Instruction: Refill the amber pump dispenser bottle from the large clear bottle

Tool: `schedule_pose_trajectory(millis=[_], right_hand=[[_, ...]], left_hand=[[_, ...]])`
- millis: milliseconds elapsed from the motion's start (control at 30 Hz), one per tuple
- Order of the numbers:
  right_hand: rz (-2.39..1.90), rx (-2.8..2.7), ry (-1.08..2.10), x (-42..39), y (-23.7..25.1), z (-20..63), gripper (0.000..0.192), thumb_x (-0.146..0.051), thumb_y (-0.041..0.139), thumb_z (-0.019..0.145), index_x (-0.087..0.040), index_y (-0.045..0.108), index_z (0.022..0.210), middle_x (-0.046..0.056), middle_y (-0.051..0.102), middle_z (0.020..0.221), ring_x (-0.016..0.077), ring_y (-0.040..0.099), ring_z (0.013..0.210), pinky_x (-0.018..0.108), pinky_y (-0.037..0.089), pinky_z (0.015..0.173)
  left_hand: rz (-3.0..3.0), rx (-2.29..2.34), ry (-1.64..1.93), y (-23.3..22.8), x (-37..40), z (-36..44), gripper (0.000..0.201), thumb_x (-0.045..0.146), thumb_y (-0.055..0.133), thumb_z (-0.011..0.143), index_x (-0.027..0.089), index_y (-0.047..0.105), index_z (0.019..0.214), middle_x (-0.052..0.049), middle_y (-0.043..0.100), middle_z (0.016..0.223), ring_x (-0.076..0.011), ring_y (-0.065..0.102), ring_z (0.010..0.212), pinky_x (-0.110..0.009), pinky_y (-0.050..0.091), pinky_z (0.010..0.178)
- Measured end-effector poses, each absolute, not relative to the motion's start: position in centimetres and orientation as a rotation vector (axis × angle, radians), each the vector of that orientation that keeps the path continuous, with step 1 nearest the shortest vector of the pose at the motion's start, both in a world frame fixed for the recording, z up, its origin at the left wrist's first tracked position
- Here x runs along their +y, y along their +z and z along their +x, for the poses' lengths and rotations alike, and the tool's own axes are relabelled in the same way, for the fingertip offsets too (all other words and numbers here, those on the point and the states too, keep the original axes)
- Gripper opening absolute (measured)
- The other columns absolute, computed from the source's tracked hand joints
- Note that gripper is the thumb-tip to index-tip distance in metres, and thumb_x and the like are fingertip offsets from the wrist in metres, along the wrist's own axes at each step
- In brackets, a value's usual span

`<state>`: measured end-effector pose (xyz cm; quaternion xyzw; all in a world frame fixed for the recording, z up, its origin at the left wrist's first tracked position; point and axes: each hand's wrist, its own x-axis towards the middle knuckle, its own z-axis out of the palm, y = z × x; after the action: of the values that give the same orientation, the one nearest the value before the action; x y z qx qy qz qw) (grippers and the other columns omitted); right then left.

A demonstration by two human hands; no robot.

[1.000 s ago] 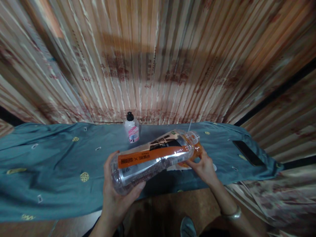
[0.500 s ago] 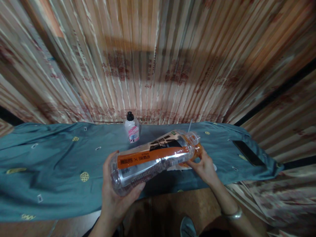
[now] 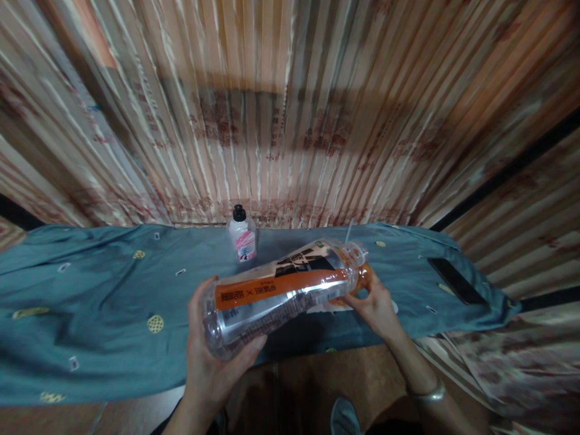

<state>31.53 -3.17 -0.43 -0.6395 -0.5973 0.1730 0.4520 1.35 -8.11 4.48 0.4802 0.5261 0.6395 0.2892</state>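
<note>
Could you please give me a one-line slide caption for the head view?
Left hand cradles a clear bottle by its base, right hand at its orange cap, above a blue cloth.

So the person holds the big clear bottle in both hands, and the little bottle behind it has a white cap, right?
Not quite. The head view shows the small bottle has a black cap, not white. The rest holds: the left hand and right hand hold the big clear bottle.

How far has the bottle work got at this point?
Done: the clear bottle is off the blue cloth, lying sideways in the left hand. In hand: the right hand grips its orange cap. Left: the cap is not off.
</note>
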Motion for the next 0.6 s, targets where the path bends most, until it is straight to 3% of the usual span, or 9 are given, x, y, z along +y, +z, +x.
schedule_pose_trajectory(millis=[600], right_hand=[[-1.573,-1.455,0.422,-3.03,-0.53,31.49,0.067,-0.055,0.083,0.075,-0.019,0.066,0.129,0.013,0.083,0.113,0.0333,0.079,0.098,0.046,0.064,0.09]], left_hand=[[1.261,1.414,1.706,4.84,-8.11,1.27,0.088,0.04,0.094,0.064,0.02,0.056,0.141,-0.012,0.071,0.13,-0.03,0.073,0.115,-0.041,0.062,0.102]])
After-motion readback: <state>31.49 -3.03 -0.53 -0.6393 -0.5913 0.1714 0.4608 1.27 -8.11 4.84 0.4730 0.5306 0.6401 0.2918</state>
